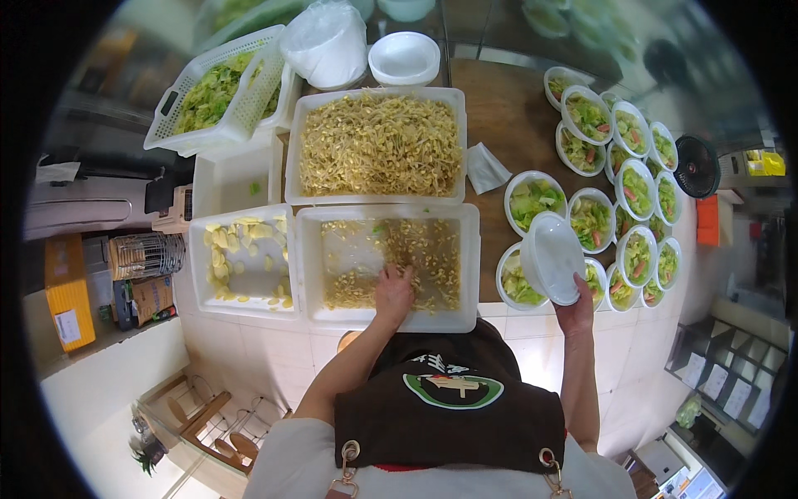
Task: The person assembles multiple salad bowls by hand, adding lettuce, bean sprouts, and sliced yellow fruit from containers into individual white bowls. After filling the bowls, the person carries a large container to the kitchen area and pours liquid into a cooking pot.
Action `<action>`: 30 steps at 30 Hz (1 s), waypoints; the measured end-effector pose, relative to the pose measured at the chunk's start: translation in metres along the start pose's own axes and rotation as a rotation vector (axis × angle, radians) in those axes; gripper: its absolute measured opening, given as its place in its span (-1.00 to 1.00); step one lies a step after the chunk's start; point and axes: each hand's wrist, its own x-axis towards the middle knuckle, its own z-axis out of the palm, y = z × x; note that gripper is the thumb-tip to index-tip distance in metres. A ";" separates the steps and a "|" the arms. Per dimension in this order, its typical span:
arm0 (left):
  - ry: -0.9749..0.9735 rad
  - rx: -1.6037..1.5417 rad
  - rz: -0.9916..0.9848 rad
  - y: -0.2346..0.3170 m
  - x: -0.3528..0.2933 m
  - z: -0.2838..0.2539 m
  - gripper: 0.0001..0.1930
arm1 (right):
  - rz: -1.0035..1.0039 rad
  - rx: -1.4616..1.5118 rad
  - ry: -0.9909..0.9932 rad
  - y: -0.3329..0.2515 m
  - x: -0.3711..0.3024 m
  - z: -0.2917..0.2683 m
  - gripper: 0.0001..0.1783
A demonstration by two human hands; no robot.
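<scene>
My left hand [396,291] is down in a shallow white tray [472,274] that holds a thin scatter of bean sprouts [349,291]. Its fingers are curled into the sprouts, and their tips are partly hidden. In my right hand [575,304] is a white bowl [550,254], gripped by its near rim and tilted. That bowl hangs over the filled bowls on the right and partly covers one holding chopped greens [520,284]. Just beyond the tray, a second white tray [293,179] is heaped with bean sprouts [382,145].
Filled white bowls [635,187] of greens crowd the right, some stacked. Left stand a tray of pale yellow slices [241,306] and a perforated basket [233,116] of chopped greens. Stacked white bowls [404,58] and a wrapped stack [326,41] stand at the back. A white packet [487,169] lies mid-table.
</scene>
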 end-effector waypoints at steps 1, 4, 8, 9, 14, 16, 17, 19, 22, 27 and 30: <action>0.003 0.004 0.051 -0.004 0.000 0.008 -0.42 | 0.007 -0.007 -0.010 -0.001 0.002 0.000 -0.44; 0.022 -0.087 0.140 -0.027 0.002 0.020 -0.44 | 0.007 -0.044 -0.089 -0.002 0.010 0.000 -0.44; 0.011 -0.490 0.078 -0.020 0.025 -0.013 -0.50 | -0.035 -0.112 -0.161 -0.004 0.017 0.001 -0.45; -0.009 -0.595 0.050 -0.012 0.031 -0.023 -0.52 | -0.031 -0.124 -0.155 -0.004 0.018 0.001 -0.45; 0.174 -0.075 0.338 0.017 0.058 -0.028 -0.53 | -0.017 -0.169 -0.144 -0.005 0.011 0.005 -0.45; 0.159 -0.004 0.420 0.030 0.050 -0.020 -0.53 | -0.034 -0.192 -0.112 -0.005 0.006 0.000 -0.47; 0.155 0.027 0.487 0.032 0.039 -0.007 -0.53 | -0.037 -0.202 -0.089 -0.002 0.007 -0.004 -0.48; 0.106 0.046 0.559 0.032 0.031 0.005 -0.55 | -0.039 -0.211 -0.095 -0.001 0.004 -0.003 -0.49; -0.011 0.012 0.539 0.021 0.032 0.012 -0.58 | -0.039 -0.225 -0.153 0.007 -0.006 0.007 -0.50; 0.000 -0.260 0.378 -0.006 0.037 -0.004 -0.57 | -0.156 -0.322 -0.139 0.024 -0.003 0.021 -0.56; 0.007 -0.623 0.207 -0.028 0.029 -0.024 -0.56 | -0.376 -0.455 -0.192 0.033 -0.003 0.041 -0.63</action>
